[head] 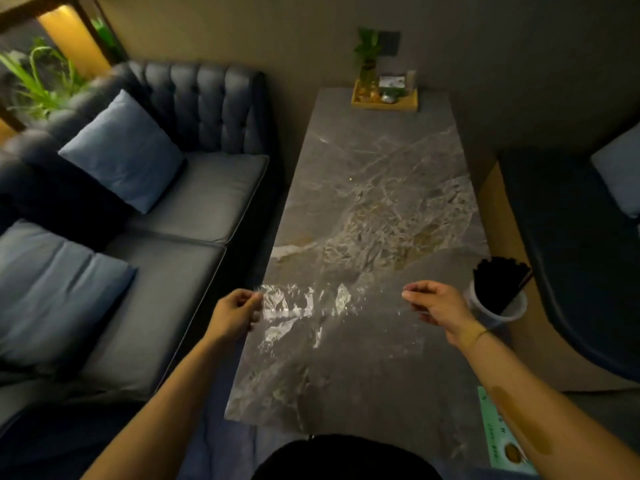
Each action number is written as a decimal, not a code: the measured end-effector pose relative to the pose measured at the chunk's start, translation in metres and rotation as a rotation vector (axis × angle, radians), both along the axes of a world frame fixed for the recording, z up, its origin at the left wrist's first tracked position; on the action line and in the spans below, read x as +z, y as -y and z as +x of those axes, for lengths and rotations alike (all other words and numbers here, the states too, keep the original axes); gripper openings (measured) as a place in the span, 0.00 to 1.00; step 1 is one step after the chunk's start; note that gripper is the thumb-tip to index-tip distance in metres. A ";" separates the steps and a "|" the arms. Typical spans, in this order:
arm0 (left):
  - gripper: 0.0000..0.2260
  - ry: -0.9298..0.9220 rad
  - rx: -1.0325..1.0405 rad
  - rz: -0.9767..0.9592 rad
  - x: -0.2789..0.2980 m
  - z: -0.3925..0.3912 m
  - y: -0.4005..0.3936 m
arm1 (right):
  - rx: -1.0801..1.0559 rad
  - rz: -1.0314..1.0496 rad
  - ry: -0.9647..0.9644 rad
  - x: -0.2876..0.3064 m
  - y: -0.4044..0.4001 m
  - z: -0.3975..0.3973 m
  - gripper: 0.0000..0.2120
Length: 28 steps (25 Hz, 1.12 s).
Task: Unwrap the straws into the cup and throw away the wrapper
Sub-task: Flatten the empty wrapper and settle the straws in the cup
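Note:
A clear plastic wrapper (pixel 304 306) is stretched flat above the grey marble table (pixel 381 202). My left hand (pixel 235 315) pinches its left edge. My right hand (pixel 438 303) pinches what looks like its right edge, though the film there is almost invisible. A white cup (pixel 498 310) stands at the table's right edge, just right of my right hand. A bundle of black straws (pixel 498 282) stands in it, leaning slightly right.
A wooden tray (pixel 384 100) with a small plant and bottles sits at the table's far end. A blue sofa (pixel 166 209) with cushions runs along the left. A dark seat (pixel 581 258) curves on the right. A green card (pixel 498 434) lies at the near right.

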<state>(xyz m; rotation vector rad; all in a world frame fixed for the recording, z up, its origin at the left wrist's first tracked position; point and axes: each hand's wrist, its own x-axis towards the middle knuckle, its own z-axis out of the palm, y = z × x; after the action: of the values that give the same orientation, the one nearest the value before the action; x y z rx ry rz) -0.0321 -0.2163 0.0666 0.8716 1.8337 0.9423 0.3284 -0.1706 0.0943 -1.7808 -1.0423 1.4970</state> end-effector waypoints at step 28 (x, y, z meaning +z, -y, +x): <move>0.09 -0.192 -0.026 -0.360 -0.111 -0.029 0.120 | 0.904 0.252 1.097 -0.113 0.115 -0.099 0.35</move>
<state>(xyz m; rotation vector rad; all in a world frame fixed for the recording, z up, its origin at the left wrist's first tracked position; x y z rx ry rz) -0.0615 -0.3366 -0.0441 0.7775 2.0675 0.4998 0.2290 -0.2860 -0.0190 -2.0218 -2.6858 0.5568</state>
